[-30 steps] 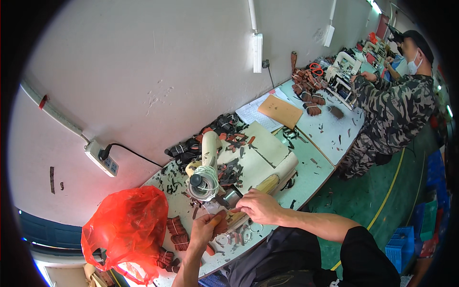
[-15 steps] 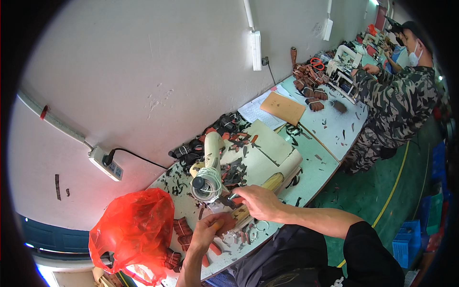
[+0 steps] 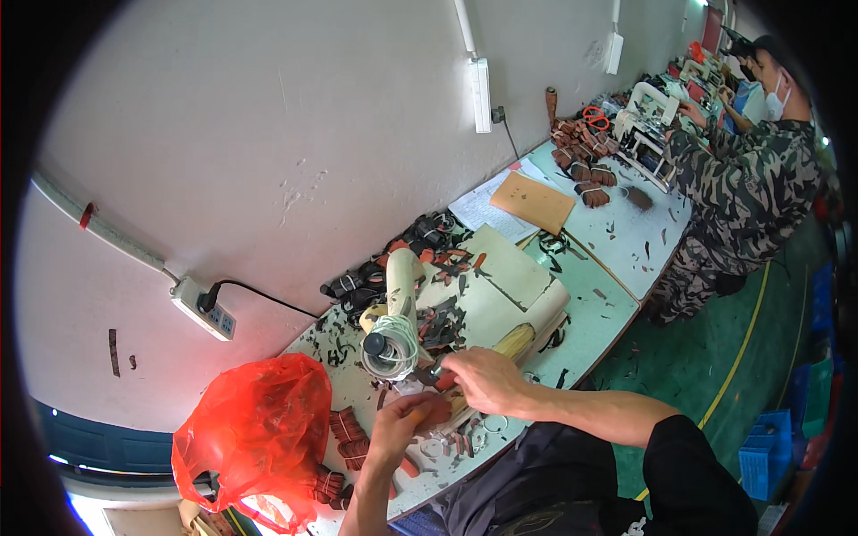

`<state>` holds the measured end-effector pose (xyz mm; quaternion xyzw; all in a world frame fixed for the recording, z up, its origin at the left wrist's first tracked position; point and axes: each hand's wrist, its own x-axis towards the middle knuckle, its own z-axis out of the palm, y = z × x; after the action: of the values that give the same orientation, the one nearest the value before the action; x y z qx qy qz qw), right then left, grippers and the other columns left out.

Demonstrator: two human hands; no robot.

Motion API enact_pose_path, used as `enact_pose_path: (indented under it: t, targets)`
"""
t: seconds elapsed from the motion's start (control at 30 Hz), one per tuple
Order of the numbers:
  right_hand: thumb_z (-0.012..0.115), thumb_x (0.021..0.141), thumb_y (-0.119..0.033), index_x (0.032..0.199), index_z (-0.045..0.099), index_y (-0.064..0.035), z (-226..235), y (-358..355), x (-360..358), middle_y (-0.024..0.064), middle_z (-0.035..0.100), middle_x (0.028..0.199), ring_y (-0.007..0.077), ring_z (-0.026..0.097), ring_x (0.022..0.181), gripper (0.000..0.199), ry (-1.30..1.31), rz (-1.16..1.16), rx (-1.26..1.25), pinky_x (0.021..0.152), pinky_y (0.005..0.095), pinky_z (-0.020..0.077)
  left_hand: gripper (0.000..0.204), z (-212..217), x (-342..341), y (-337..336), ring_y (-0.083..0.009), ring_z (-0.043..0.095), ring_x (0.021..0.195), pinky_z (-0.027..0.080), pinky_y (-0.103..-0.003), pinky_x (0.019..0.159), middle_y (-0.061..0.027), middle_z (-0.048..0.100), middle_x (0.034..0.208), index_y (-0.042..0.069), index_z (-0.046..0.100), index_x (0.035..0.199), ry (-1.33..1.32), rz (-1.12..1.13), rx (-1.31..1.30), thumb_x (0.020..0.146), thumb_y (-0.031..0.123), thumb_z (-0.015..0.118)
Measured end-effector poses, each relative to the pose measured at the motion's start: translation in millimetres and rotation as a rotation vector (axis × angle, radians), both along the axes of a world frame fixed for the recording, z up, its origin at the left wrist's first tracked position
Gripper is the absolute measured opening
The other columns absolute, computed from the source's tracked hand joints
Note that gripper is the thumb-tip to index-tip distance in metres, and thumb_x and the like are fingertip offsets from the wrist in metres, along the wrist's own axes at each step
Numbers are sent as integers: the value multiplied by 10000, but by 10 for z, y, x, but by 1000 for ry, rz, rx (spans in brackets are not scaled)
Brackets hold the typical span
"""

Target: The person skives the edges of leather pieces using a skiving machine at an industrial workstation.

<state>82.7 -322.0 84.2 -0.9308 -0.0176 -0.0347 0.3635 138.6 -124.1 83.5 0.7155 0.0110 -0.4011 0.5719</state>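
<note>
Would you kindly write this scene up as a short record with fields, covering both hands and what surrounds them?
Left hand: holding a reddish-brown piece
Right hand: at the near side of the cream machine; its grip is unclear
On the machine: dark and reddish scraps
Left of the hands: red plastic bag, tied brown bundles beside it
Upper right: co-worker in camouflage
Lower right: blue basket

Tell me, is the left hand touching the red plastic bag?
Apart: the head view shows brown bundles lying between the left hand and the red plastic bag.
</note>
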Motion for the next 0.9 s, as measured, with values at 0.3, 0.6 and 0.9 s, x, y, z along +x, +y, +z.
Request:
enact_pose_path:
  t: [0.3, 0.6, 0.9]
  targets:
    - [607, 759, 17, 875, 638, -47, -74, -99, -87, 107, 601, 887, 307, 575, 908, 136, 14, 33, 157, 815, 404, 461, 240, 41, -25, -103, -94, 576, 502, 423, -229, 403, -88, 684, 757, -54, 650, 993, -99, 108, 100, 896, 165, 634]
    - [622, 783, -24, 966, 624, -36, 67, -94, -60, 109, 633, 904, 302, 573, 923, 182, 46, -39, 35, 833, 411, 457, 231, 65, 14, 40, -167, 693, 778, 515, -239, 639, -133, 705, 992, -51, 626, 1094, 9, -57, -34, 940, 112, 573]
    - [582, 772, -1, 903, 642, -30, -27, -152, -73, 133, 606, 954, 322, 558, 954, 147, 130, 95, 167, 833, 411, 460, 230, -147, 23, 111, -113, 651, 623, 498, -234, 520, -99, 713, 787, -40, 667, 975, -278, 65, 218, 828, 137, 664]
